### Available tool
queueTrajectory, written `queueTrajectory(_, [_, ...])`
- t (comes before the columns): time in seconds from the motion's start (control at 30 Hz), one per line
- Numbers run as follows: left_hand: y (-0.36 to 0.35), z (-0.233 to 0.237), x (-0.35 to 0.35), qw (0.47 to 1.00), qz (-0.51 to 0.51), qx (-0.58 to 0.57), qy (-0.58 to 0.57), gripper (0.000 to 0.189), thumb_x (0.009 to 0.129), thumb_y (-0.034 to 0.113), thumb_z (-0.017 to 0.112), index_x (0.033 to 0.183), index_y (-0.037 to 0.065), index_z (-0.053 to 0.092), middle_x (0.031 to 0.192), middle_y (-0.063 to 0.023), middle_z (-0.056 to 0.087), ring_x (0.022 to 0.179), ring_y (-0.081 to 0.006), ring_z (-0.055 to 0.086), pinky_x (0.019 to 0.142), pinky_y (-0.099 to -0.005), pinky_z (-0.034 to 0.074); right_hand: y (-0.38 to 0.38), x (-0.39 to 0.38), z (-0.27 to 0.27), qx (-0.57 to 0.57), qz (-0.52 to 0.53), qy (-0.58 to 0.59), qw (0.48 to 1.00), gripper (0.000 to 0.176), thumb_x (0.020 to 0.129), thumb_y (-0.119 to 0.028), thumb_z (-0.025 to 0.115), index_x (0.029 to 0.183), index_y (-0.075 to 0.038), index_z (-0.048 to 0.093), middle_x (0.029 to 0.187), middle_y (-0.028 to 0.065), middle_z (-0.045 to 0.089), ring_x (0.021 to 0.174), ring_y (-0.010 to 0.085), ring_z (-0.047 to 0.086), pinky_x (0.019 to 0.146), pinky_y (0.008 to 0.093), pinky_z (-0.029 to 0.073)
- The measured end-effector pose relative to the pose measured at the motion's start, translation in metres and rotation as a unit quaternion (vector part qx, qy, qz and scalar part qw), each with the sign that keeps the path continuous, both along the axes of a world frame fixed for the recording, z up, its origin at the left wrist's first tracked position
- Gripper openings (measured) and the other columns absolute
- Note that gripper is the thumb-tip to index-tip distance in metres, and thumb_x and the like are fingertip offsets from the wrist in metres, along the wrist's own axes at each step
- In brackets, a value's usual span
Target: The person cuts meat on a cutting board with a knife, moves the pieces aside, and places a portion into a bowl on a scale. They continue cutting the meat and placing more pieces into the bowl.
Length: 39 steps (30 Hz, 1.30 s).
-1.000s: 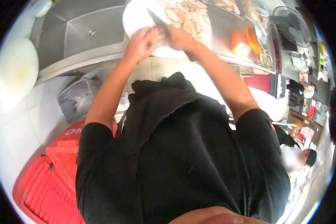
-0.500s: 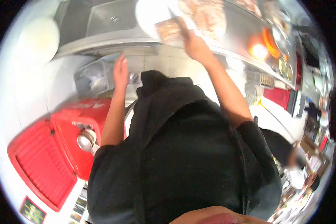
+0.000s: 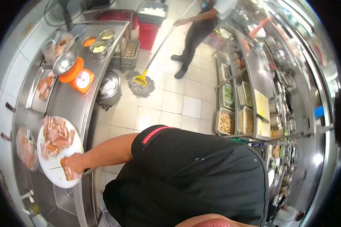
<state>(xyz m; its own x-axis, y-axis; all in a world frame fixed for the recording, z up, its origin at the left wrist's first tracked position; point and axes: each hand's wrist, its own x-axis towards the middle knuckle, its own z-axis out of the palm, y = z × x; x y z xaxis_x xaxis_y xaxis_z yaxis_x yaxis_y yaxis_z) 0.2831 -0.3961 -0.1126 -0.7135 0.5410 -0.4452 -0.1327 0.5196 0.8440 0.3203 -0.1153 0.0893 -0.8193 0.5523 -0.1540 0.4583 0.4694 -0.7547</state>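
R hand is over the slab of meat at approx 5 o'clock on the white board, at 8–9 o'clock in the view; its fingers look curled round the knife, tho the handle's hidden. Thin blade line pokes out past the slab's 9 o'clock side; can't tell if it's cutting or just resting. L hand is out of view, so can't tell re its fingers. Cut pieces heap at the board's 12 o'clock, apart from the slab. Board's on the steel tabletop, sink at its 6 o'clock. Clear bag w/ pinkish contents is just beside at 9, metal tray w/ more meat at 11, orange scale at 1. Slab's prob. fairly light, soft but w/ some body, slippery w/ fat & moisture; shouldn't be fragile, tho cut bits may tear. Best hold: flat fingers pressed on top or along the long edge, tips tucked, well clear of the blade; a pinch at the wet corner would prob. slide. Further off, at approx 2 o'clock from the board, a co-worker's hand grips a mop.
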Motion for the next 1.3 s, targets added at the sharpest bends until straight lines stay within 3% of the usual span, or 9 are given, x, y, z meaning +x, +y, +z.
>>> queueTrajectory(0.5, [-0.04,-0.065,-0.057,0.995,-0.091,0.019,-0.023,0.037,0.104,0.031,0.051,0.114,-0.003,0.065,0.105,-0.0141,0.068,0.096,-0.0219,0.062,0.089,-0.0396,0.049,-0.035,0.001,0.012,0.006,-0.084,0.023,0.996,0.056,0.08,-0.018,0.068,0.135,-0.017,0.053,0.105,0.0179,0.071,0.099,0.0371,0.071,0.084,0.0464,0.056])
queueTrajectory(0.57, [-0.08,-0.084,-0.075,0.994,-0.104,0.033,-0.005,0.037,0.104,0.031,0.052,0.112,-0.003,0.066,0.103,-0.0139,0.069,0.093,-0.022,0.062,0.088,-0.0398,0.05,0.024,-0.06,-0.154,0.319,0.163,0.349,0.866,0.034,0.091,-0.027,0.064,0.121,-0.012,0.064,0.11,0.0133,0.072,0.107,0.0319,0.067,0.092,0.0443,0.052])
queueTrajectory(0.6, [-0.105,-0.099,-0.081,0.993,-0.111,0.036,0.016,0.037,0.104,0.03,0.052,0.111,-0.003,0.066,0.102,-0.0138,0.069,0.092,-0.022,0.062,0.088,-0.0399,0.05,0.023,-0.055,-0.151,0.189,0.249,0.258,0.914,0.029,0.092,-0.028,0.064,0.113,-0.01,0.071,0.11,0.0109,0.073,0.108,0.0278,0.067,0.095,0.0416,0.051])
queueTrajectory(0.73, [-0.144,-0.065,-0.078,0.964,-0.145,0.024,0.223,0.039,0.103,0.033,0.052,0.103,-0.003,0.066,0.089,-0.0125,0.066,0.084,-0.0214,0.06,0.082,-0.0369,0.049,-0.027,-0.001,0.051,0.032,0.068,-0.068,0.995,0.06,0.082,-0.021,0.073,0.135,-0.001,0.053,0.108,0.0213,0.071,0.099,0.0261,0.072,0.081,0.0414,0.059])
queueTrajectory(0.8, [-0.145,-0.031,-0.075,0.988,-0.066,0.008,0.143,0.042,0.103,0.037,0.052,0.105,-0.003,0.067,0.089,-0.009,0.067,0.085,-0.0187,0.061,0.081,-0.0339,0.049,-0.02,0.002,0.039,0.185,0.008,0.185,0.965,0.062,0.092,-0.016,0.057,0.149,0.0,0.039,0.141,0.0344,0.049,0.136,0.0417,0.047,0.106,0.0445,0.046])
queueTrajectory(0.9, [-0.139,0.014,-0.072,0.997,-0.019,0.009,0.072,0.044,0.103,0.038,0.052,0.109,-0.003,0.067,0.094,-0.0087,0.069,0.086,-0.0174,0.062,0.081,-0.0326,0.05,-0.024,-0.002,0.158,0.242,0.005,0.071,0.968,0.038,0.096,-0.021,0.053,0.123,0.006,0.055,0.106,0.0271,0.069,0.102,0.0434,0.065,0.091,0.0468,0.05])
queueTrajectory(0.97, [-0.141,0.019,-0.069,0.992,-0.036,0.039,0.116,0.045,0.104,0.038,0.051,0.112,-0.003,0.067,0.096,-0.0096,0.07,0.087,-0.0176,0.062,0.082,-0.0325,0.05,-0.003,-0.019,0.218,0.496,-0.007,0.339,0.799,0.029,0.083,-0.021,0.071,0.098,0.003,0.07,0.083,0.018,0.071,0.072,0.0304,0.069,0.063,0.0404,0.054])
queueTrajectory(1.07, [-0.142,0.022,-0.069,0.99,-0.034,0.075,0.115,0.047,0.104,0.039,0.051,0.118,-0.003,0.067,0.099,-0.011,0.07,0.088,-0.0181,0.063,0.084,-0.0323,0.05,0.008,-0.017,0.262,0.505,-0.029,0.381,0.774,0.028,0.086,-0.02,0.066,0.101,0.003,0.066,0.086,0.0227,0.07,0.078,0.0358,0.068,0.069,0.0448,0.053])
queueTrajectory(1.3, [-0.127,0.001,-0.076,0.994,-0.029,0.07,0.078,0.047,0.105,0.038,0.048,0.124,-0.001,0.067,0.106,-0.0116,0.07,0.093,-0.0178,0.063,0.086,-0.0314,0.05,-0.038,-0.008,0.005,0.2,-0.029,-0.008,0.979,0.026,0.094,-0.018,0.056,0.108,0.003,0.055,0.094,0.0335,0.067,0.092,0.0483,0.066,0.082,0.0551,0.051])
